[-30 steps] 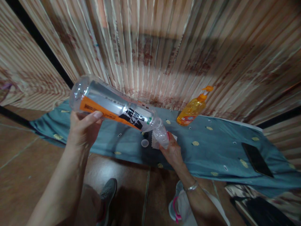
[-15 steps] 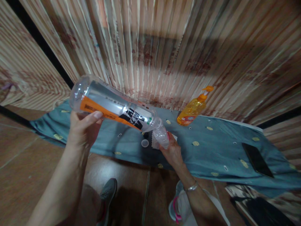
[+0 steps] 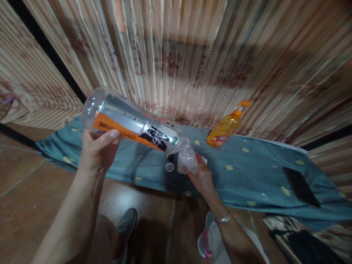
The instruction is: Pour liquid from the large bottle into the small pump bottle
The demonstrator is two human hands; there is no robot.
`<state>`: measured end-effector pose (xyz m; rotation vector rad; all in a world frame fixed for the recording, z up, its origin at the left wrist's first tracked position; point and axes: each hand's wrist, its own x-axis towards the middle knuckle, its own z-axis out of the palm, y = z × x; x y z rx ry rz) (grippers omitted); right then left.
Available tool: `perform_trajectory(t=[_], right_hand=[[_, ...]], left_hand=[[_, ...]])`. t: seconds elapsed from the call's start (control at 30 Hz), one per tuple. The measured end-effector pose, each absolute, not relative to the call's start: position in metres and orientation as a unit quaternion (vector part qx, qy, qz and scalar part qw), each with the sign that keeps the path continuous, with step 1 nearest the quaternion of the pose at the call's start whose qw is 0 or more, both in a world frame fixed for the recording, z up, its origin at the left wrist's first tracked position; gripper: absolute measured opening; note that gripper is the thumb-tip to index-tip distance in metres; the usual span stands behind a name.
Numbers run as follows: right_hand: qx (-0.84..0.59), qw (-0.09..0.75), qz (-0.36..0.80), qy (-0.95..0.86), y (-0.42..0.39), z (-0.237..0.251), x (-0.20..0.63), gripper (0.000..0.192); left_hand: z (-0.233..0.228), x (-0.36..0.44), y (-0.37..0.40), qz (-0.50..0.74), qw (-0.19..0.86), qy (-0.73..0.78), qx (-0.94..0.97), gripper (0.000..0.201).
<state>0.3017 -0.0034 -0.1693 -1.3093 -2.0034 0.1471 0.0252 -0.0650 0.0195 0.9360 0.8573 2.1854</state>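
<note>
My left hand (image 3: 100,148) is closed around the lower part of a large clear plastic bottle (image 3: 121,119) with a silver, orange and black label. The bottle tilts down to the right, and its neck meets the mouth of a small clear plastic container (image 3: 189,158). My right hand (image 3: 202,178) is wrapped around that container, hiding its lower part. No liquid can be made out passing between them. Just left of the right hand, a round translucent cap (image 3: 169,167) and a small dark object (image 3: 171,157) lie on the cloth.
An orange pump bottle (image 3: 224,128) stands at the back of the bench's blue-green cloth (image 3: 242,176). Under the right hand lies a pale zigzag-edged sheet (image 3: 181,168). A black phone (image 3: 301,187) rests at right. A striped curtain (image 3: 176,66) hangs behind; a dark bag (image 3: 313,244) is lower right.
</note>
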Motion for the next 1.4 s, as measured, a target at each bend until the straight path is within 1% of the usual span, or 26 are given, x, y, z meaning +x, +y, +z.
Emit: perform_trajectory(t=[0.33, 1.03, 1.4], right_hand=[[-0.518, 0.356, 0.069, -0.774, -0.0036, -0.1666, 0.3013, 0.064], [-0.498, 0.372, 0.047, -0.782, -0.0018, -0.1730, 0.3029, 0.063], [-0.505, 0.360, 0.052, -0.783, -0.0025, -0.1692, 0.3025, 0.063]], left_hand=[[0.0199, 0.0244, -0.0642, 0.823, 0.306, 0.317, 0.360, 0.069], [0.0190, 0.0233, -0.0631, 0.822, 0.300, 0.314, 0.368, 0.064], [0.0184, 0.0222, -0.0637, 0.823, 0.298, 0.315, 0.367, 0.067]])
